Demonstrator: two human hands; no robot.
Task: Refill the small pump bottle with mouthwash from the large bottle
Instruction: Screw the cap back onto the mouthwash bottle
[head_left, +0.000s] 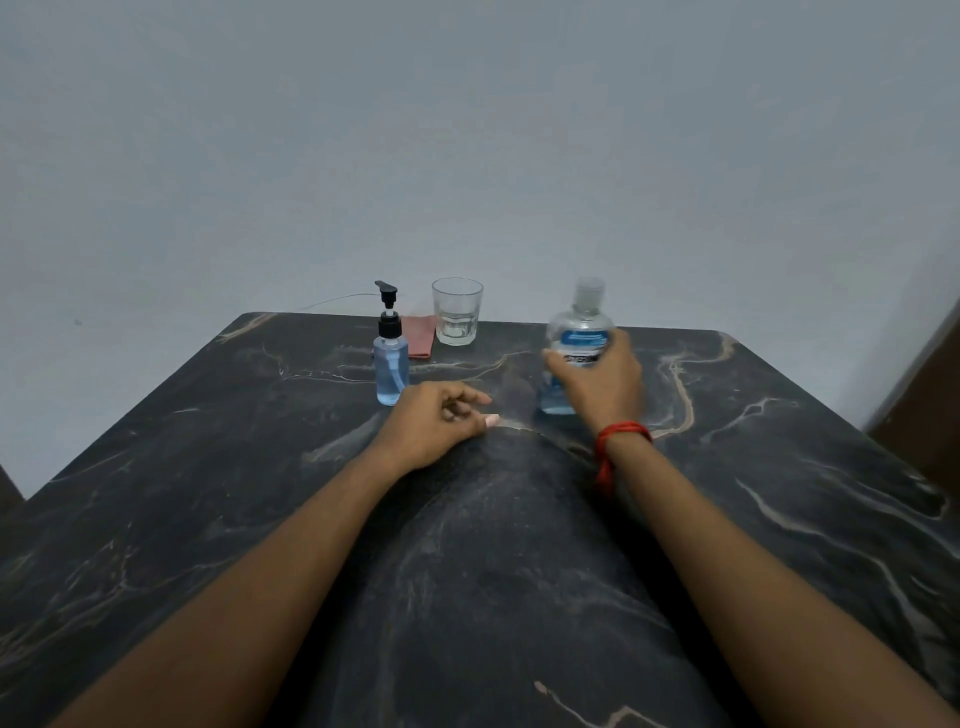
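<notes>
Black marble-patterned stone, veined in pale streaks, forms the desk (208, 467) where a person prepares to refill a small clear pump bottle (390, 371) with a black dispenser head, part-full of pale blue liquid and standing upright left of centre. Just in front of it the left hand (434, 423) rests on the desk, fingers (470, 397) loosely curled and holding nothing. Behind lie a folded reddish cloth (422, 338) and an empty clear drinking glass (457, 312). To the right, the right hand (597, 379), a red thread at its wrist, is wrapped around the large clear mouthwash bottle (579, 332) with blue label, which is upright, its cap apparently on; motion blur hides whether its base touches the desk. Done well, the step likely calls for the free hand to unscrew the pump first, then steady the small bottle for a slow pour into its narrow neck. Open surface lies near the body; the glass and far edge crowd the bottles.
</notes>
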